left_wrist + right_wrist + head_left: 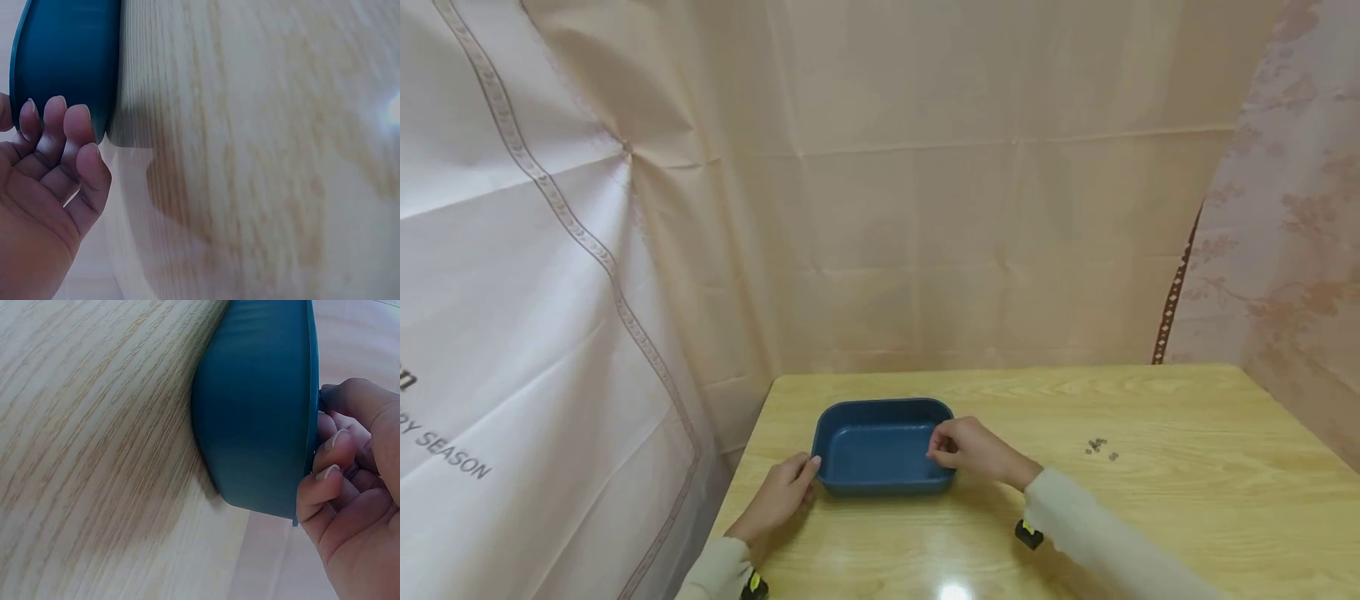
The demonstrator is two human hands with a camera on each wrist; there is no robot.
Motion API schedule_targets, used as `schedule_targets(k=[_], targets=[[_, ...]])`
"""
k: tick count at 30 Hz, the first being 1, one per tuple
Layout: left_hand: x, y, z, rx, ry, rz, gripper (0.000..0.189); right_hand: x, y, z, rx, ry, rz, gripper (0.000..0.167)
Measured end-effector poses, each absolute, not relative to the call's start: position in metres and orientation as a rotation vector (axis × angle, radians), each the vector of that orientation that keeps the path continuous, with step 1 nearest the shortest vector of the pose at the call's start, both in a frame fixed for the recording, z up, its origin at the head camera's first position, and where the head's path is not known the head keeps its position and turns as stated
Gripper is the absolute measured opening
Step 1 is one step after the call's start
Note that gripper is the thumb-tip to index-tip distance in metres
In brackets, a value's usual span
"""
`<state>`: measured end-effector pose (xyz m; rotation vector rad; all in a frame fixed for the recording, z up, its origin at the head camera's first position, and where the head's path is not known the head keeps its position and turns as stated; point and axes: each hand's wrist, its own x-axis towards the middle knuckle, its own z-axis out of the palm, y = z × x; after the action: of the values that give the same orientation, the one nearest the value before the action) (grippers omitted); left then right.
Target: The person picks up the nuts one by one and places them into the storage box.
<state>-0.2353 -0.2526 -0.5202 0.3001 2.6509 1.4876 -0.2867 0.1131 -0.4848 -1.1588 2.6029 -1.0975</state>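
Note:
A dark blue rectangular tray (880, 454) with rounded corners stands on the wooden table, and its floor looks bare. My left hand (784, 493) grips the tray's left end, thumb at the rim and bent fingers against the outer wall (72, 56). Over the right rim reaches my right hand (973, 450), its thumb and forefinger pinched together above the inside. A tiny dark piece (321, 393) shows at that thumb's tip, too small to name. The other fingers (325, 481) curl by the rim. To the right lie several small metal pieces (1096, 446).
The light wooden table (1150, 517) carries the tray at its left and the metal pieces farther right. Beige cloth (962, 208) hangs behind the table's back edge. White printed cloth (535, 333) hangs at the left, and floral cloth (1300, 250) at the right.

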Motion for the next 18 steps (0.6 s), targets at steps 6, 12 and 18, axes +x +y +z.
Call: schedule_targets(k=[6, 12, 18], targets=[[-0.2328, -0.2563, -0.5213, 0.273, 2.646, 1.467, 0.047, -0.2847, 0.1082, -0.4874, -1.214, 2.612, -1.013, 0.009], [-0.2346, -0.2542, -0.5186, 0.279, 2.626, 1.492, 0.051, -0.2837, 0.1089, -0.4844, -1.224, 2.621, -0.951, 0.009], [-0.2361, -0.2540, -0.5189, 0.287, 2.608, 1.532, 0.050, -0.2860, 0.1095, -0.4804, -1.219, 2.574, -0.923, 0.010]])
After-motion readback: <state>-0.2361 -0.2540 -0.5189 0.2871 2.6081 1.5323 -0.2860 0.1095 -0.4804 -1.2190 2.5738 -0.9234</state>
